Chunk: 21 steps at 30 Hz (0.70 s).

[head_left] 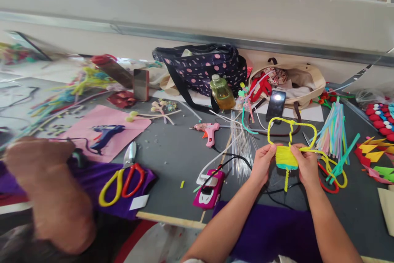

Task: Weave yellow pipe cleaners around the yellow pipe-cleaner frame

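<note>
A yellow pipe-cleaner piece (283, 155) is held up above the table between my two hands. It has a flat block with a teal lower edge, two loops on top and a short stem below. My left hand (264, 160) pinches the block's left side. On its right side, my right hand (304, 163) has thumb and fingers closed on it. A loose yellow pipe-cleaner length (342, 172) trails past my right hand. Red-handled scissors (331, 191) lie partly hidden behind that hand, near a bundle of pastel pipe cleaners (332, 129).
A pink glue gun (209, 131), a magenta power strip (212, 191) and clear sticks (238, 144) lie left of my hands. Behind stand a phone (276, 106), a bottle (222, 92) and bags (197, 66). A co-worker's arm (55, 197) is at left, near large scissors (129, 164).
</note>
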Available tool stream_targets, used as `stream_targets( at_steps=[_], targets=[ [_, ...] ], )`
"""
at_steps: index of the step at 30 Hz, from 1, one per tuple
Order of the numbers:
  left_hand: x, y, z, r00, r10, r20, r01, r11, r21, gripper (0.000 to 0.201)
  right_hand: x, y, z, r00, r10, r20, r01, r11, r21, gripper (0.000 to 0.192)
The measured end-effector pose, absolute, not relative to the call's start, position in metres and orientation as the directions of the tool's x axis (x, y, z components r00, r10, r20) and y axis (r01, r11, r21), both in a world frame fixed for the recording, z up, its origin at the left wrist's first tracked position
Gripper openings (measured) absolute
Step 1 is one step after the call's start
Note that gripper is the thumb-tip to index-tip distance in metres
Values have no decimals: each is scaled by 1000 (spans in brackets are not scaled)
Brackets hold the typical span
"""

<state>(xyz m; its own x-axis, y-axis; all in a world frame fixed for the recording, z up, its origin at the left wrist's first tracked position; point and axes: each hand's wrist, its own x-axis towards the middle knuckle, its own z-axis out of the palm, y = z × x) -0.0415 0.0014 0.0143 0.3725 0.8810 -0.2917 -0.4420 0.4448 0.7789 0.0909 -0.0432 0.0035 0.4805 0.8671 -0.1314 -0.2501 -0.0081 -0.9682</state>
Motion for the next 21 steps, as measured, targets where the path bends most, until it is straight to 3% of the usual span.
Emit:
stream_targets(
  at_steps=[6,21],
  targets=[
    [-43,5,13,286,929,-235,-413,341,845,32,86,-42,10,488,851,-194,-346,-16,-938,29],
    [-49,7,13,217,976,-11,-223,61,973,41,87,-42,11,460,863,-209,-385,-18,-923,28]
  ],
)
